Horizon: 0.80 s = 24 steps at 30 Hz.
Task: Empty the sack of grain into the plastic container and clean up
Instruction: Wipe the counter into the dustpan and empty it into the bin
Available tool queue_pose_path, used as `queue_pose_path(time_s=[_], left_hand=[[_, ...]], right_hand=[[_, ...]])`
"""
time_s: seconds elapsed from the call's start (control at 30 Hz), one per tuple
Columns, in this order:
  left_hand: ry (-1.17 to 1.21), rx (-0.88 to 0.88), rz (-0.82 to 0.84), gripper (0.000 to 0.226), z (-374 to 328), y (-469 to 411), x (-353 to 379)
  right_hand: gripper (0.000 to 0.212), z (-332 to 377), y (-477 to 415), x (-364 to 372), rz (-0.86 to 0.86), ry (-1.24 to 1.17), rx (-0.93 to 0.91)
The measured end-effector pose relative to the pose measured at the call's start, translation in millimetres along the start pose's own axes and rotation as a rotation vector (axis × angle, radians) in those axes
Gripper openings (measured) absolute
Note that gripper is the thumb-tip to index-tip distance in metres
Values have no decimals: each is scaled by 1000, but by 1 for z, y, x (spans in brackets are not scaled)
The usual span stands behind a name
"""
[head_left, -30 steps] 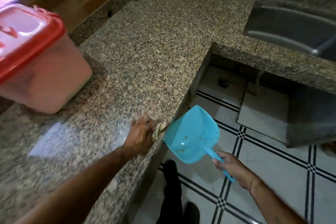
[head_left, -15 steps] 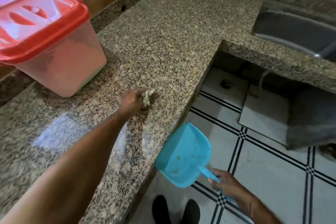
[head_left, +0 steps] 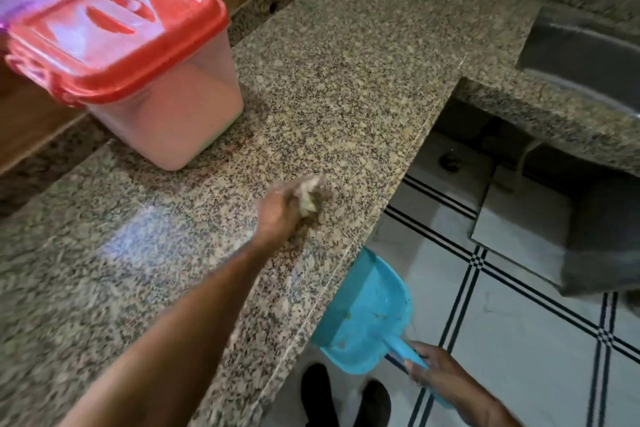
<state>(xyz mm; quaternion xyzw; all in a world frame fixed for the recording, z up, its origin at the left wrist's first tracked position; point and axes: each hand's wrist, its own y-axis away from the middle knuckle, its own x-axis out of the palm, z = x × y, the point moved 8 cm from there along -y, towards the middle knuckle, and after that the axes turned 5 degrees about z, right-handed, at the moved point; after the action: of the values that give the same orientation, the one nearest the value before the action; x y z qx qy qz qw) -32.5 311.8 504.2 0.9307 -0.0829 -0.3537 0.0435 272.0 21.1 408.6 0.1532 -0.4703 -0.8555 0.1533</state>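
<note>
The left hand (head_left: 280,215) squeezes a blurry rag (head_left: 308,196) mid-frame on the counter (head_left: 346,62). The right hand (head_left: 440,374) wraps the dustpan (head_left: 367,315) handle, lower right. The pinkish container (head_left: 166,121), red lid (head_left: 114,31) on, sits upper left.

1. plastic container (head_left: 180,121): pinkish, red lid (head_left: 114,31) shut, stood upright on the counter (head_left: 346,80), back left.
2. blue dustpan (head_left: 363,315): tilted, a few bits (head_left: 379,315) inside, held just below the counter edge.
3. rag (head_left: 308,196): crumpled, blurry, pressed on the counter.

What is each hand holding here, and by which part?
The left hand grips a small wadded rag, the whole wad bunched in its fist, on the granite counter. The right hand holds the blue dustpan by its handle, below the counter edge.
</note>
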Motion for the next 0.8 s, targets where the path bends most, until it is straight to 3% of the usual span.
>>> queue_pose_path(time_s=[0.1, 0.2, 0.33, 0.47, 0.6, 0.7, 0.8], left_hand=[[-216, -174, -175, 39, 58, 24, -52], [-376, -185, -286, 38, 63, 48, -65], [-186, -61, -208, 55, 4, 65, -4], [-117, -82, -93, 49, -19, 70, 22], [160, -253, -318, 32, 24, 86, -39], [-91, -453, -418, 35, 78, 108, -73], [-296, -525, -430, 42, 67, 125, -57]], right_hand=[[23, 9, 4, -2, -14, -14, 9], [19, 20, 7, 2, -12, -28, -13], [16, 24, 8, 11, -19, -39, -21], [15, 22, 5, 16, -23, -52, -49], [25, 15, 4, 14, 4, -62, -61], [28, 13, 4, 14, 21, -68, -97], [24, 8, 4, 16, 32, -75, -119]])
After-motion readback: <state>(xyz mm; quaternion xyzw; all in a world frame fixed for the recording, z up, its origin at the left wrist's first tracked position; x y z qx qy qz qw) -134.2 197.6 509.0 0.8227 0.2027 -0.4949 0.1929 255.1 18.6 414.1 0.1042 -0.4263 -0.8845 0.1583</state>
